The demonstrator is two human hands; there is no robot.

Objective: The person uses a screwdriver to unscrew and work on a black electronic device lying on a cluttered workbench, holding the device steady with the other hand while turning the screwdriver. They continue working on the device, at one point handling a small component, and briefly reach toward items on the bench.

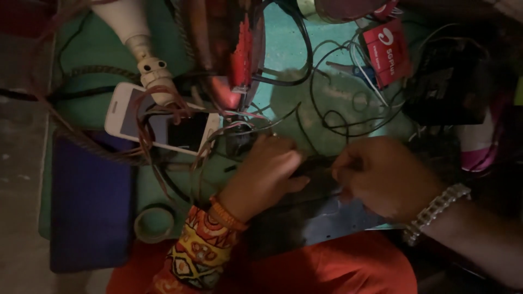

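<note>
Both hands meet on a small dark part [316, 166], flat and narrow, lying approx at the centre of the green mat [327, 109]. Left hand [267, 171] is curled over its left end, fingers pinching down on it. Right hand [381, 174] is closed round the right end, thumb & forefinger nipped together; whether sth thin is held between them can't be told, too dark. The dark part rests above a grey-blue flat plate [338, 220] that sits just toward the person from it, over an orange-red cloth [348, 267].

Left wrist has an orange band [229, 213] and a patterned sleeve [199, 250]; right wrist a pale chain bracelet [434, 212].

All places below rel. to the dark part:
- Up-left, near: white smartphone [163, 122], screen up, w/ reddish wires [155, 117] looped across it.
- Further up-left: white bulb-shaped lamp body [136, 38], tilted, its socket end touching the phone's top edge.
- Straight up: red clip-like tool [242, 60], black cables [305, 60] curling beside it.
- Up-right: red card packet [388, 51] w/ thin grey wires [354, 103] tangled under it.
- Far right: black box-like object [452, 81], details too dim.
- Down-left: roll of tape [154, 223] on the mat edge, just beside a dark blue flat pad [90, 207].
</note>
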